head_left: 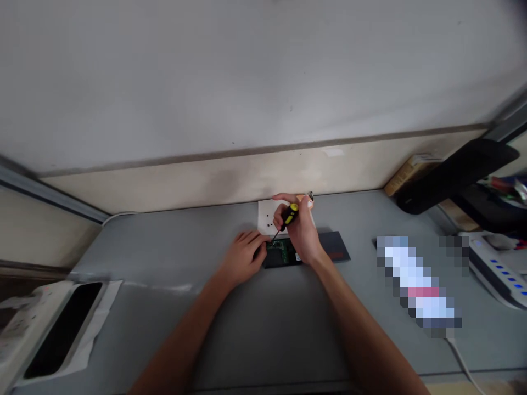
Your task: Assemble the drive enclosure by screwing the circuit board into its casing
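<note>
A black-and-yellow screwdriver [290, 214] is gripped in my right hand [303, 233], its thin shaft slanting down to the left. Its tip meets the left end of a green circuit board [276, 251] set in a dark, flat device. My left hand [246, 255] grips that end, fingertips beside the tip. The screw or slot under the tip is too small to make out. A dark flat panel [335, 246] extends to the right beneath my right wrist. Behind the board lies a white sheet [265, 211] with several small dark pieces, probably screws, partly covered by my right hand.
A small orange-and-white object [309, 202] sits behind my right hand. On the right are a blurred-out lit phone [415, 285] with a white cable, a white router-like device [496, 271] and a black cylinder [453, 175]. A dark phone [63, 329] lies at left. The wall borders the grey table [164, 312].
</note>
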Tool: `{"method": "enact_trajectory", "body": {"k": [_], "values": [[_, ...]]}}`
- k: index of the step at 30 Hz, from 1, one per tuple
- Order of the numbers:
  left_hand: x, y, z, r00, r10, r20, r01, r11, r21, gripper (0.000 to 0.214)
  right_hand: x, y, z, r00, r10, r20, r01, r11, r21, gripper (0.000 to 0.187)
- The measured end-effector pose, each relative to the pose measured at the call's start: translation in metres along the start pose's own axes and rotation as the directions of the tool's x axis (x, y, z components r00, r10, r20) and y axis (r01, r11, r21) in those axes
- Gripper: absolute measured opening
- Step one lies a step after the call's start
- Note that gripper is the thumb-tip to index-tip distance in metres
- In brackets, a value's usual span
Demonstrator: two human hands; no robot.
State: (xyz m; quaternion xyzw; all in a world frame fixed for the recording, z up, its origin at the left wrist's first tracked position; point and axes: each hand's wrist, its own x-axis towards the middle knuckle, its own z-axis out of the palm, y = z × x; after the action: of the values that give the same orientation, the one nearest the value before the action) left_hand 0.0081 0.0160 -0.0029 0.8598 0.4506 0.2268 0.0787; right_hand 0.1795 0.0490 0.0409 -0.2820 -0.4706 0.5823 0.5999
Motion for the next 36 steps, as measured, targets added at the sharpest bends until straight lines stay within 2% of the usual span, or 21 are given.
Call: {"method": "enact_trajectory", "body": {"k": [3,6,10,15,18,22,25,27,31,33,36], "values": [[-0.0002,0.0001,0.0,1.0,-0.013,0.015,0.013,1.0,-0.005,0.028,-0.0006,-0.0015,0.0004,0.999,0.032,-0.005,-0.032,0.999,0.009,0.049],[-0.0002,0.0004,-0.0008,0.999,-0.021,0.027,0.021,1.0,-0.011,0.028,-0.0019,-0.0026,0.0007,0.997,0.058,-0.053,-0.058,0.998,0.01,0.053],[0.0002,0.0003,-0.001,1.0,0.002,0.019,-0.002,1.0,-0.001,0.028,-0.0009,-0.0014,-0.0001,0.997,0.023,-0.072,-0.027,0.998,-0.06,0.055],[0.0001,-0.0004,0.0002,1.0,0.015,-0.001,-0.015,1.0,0.011,0.027,0.0021,-0.0022,-0.003,0.999,0.048,-0.014,-0.047,0.997,0.067,0.054],[0.0002,0.0,0.0003,1.0,-0.005,0.006,0.005,1.0,0.011,0.028,0.0011,-0.0029,-0.0043,0.997,0.05,-0.062,-0.045,0.996,0.083,0.047],[0.0003,0.0002,-0.0004,1.0,-0.01,0.01,0.01,1.0,0.005,0.027,-0.0003,-0.0013,-0.0049,0.992,0.043,-0.116,-0.044,0.999,-0.007,0.055],[0.0002,-0.0006,-0.0011,1.0,-0.007,0.017,0.007,1.0,-0.005,0.028,0.0005,0.0005,-0.0044,0.988,-0.02,-0.155,0.003,0.994,-0.112,0.056],[0.0001,-0.0011,-0.0013,1.0,-0.006,0.018,0.006,1.0,-0.005,0.028,0.0013,0.001,-0.004,0.987,-0.042,-0.154,0.027,0.994,-0.102,0.053],[0.0,-0.0014,-0.0017,1.0,0.008,0.015,-0.009,1.0,0.014,0.028,0.0014,-0.0001,-0.005,0.997,0.01,-0.08,-0.012,1.0,-0.028,0.05],[-0.0001,-0.0013,-0.0024,1.0,0.024,0.016,-0.024,0.999,0.022,0.028,0.0009,-0.0002,-0.0062,0.995,0.008,-0.103,-0.011,1.0,-0.028,0.046],[-0.0004,-0.0004,-0.0047,0.999,0.033,0.03,-0.033,0.999,0.025,0.028,0.0002,0.0017,-0.0078,0.986,-0.017,-0.167,0.002,0.996,-0.086,0.052]]}}
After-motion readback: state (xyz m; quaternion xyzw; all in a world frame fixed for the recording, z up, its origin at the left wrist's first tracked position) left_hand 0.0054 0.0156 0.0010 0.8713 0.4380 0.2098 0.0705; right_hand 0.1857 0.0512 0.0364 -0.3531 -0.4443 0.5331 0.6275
